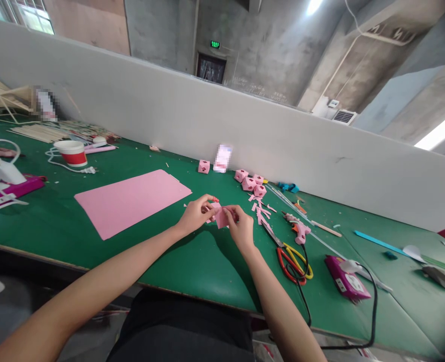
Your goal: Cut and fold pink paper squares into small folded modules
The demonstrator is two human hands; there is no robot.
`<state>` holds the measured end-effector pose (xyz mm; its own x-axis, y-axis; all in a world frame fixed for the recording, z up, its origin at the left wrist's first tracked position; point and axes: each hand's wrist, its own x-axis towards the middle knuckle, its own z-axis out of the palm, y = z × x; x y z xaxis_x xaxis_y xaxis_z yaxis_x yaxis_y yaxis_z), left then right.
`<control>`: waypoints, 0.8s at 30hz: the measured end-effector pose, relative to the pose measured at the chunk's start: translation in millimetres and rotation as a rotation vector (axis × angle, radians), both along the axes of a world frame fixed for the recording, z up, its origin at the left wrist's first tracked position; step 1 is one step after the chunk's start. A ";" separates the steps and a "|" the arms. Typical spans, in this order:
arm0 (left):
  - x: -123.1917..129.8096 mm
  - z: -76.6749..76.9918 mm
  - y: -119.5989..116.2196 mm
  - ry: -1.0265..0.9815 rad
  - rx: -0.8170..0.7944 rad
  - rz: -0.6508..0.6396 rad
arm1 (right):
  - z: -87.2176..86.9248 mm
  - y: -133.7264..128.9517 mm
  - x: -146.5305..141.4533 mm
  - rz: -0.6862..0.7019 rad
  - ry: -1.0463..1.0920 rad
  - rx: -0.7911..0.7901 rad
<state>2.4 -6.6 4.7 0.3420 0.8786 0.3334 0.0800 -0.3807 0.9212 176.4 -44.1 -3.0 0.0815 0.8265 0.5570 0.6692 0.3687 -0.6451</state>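
Observation:
Between my two hands is a small folded piece of pink paper [221, 218], held above the green table. My left hand [195, 215] pinches its left side, fingers closed on it. On the right side, my right hand [240, 224] grips the same piece between thumb and fingers. Part of the paper is hidden behind the fingers. A large flat pink sheet [132, 202] lies to the left of my hands. Beyond them, several folded pink paper boxes [249, 183] with cut openings sit in a cluster, and another pink box [204, 166] stands apart.
Right of my hands lie pink paper scraps [262, 211], scissors [292, 261] with red and yellow handles, a pink glue gun [301, 232] and a purple power strip [346, 279] with a black cord. At left stand a paper cup [71, 153] and another purple power strip [15, 190]. A partition [162, 110] borders the back.

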 end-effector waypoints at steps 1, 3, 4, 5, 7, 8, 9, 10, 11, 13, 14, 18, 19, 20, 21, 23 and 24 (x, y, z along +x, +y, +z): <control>0.0 -0.1 0.2 0.011 0.013 0.010 | 0.0 -0.2 -0.2 0.006 -0.011 0.009; -0.2 -0.2 0.5 0.026 0.051 0.045 | 0.2 -0.7 -1.2 0.026 -0.025 0.019; -0.4 -0.1 0.7 0.030 0.069 0.065 | 0.4 -1.1 -1.8 0.036 -0.031 0.018; -0.7 0.0 0.9 0.032 0.083 0.081 | 0.6 -1.5 -2.5 0.045 -0.039 0.015; -1.1 0.1 1.2 0.038 0.096 0.083 | 1.1 -2.5 -3.9 0.059 -0.060 0.007; -1.1 0.0 1.3 0.042 0.097 0.075 | 1.3 -3.0 -4.6 0.064 -0.072 0.007; -1.0 -0.4 1.6 0.045 0.096 0.066 | 1.4 -3.5 -5.1 0.067 -0.084 0.011; -0.7 -1.0 1.8 0.047 0.096 0.056 | 1.4 -3.9 -5.5 0.068 -0.097 0.018; -0.3 -1.8 2.2 0.050 0.094 0.048 | 1.3 -4.2 -5.7 0.070 -0.111 0.024; 1.0 -3.8 3.1 0.054 0.090 0.045 | 0.8 -4.6 -5.8 0.073 -0.140 0.034; 1.6 -4.9 3.7 0.058 0.088 0.052 | 0.7 -4.9 -5.9 0.073 -0.154 0.038; 2.9 -8.8 7.0 0.088 0.081 0.088 | 2.1 -7.1 -6.8 0.052 -0.171 0.067; 2.9 -9.8 8.0 0.101 0.084 0.097 | 3.0 -7.8 -7.0 0.047 -0.166 0.080; 2.7 -10.7 9.2 0.118 0.090 0.107 | 4.1 -8.4 -7.0 0.042 -0.157 0.098; 2.5 -11.7 10.4 0.138 0.096 0.119 | 5.1 -8.9 -6.6 0.033 -0.143 0.119; 1.6 -13.3 13.1 0.177 0.105 0.157 | 6.7 -9.2 -5.3 0.003 -0.110 0.166; 1.0 -13.8 14.3 0.190 0.106 0.172 | 7.1 -9.1 -4.4 -0.017 -0.093 0.185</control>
<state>3.4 7.7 -9.1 0.2560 0.8927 0.3709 0.3197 -0.4404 0.8390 172.0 -53.2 4.1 0.0360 0.7081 0.7052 0.7300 0.4633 -0.5025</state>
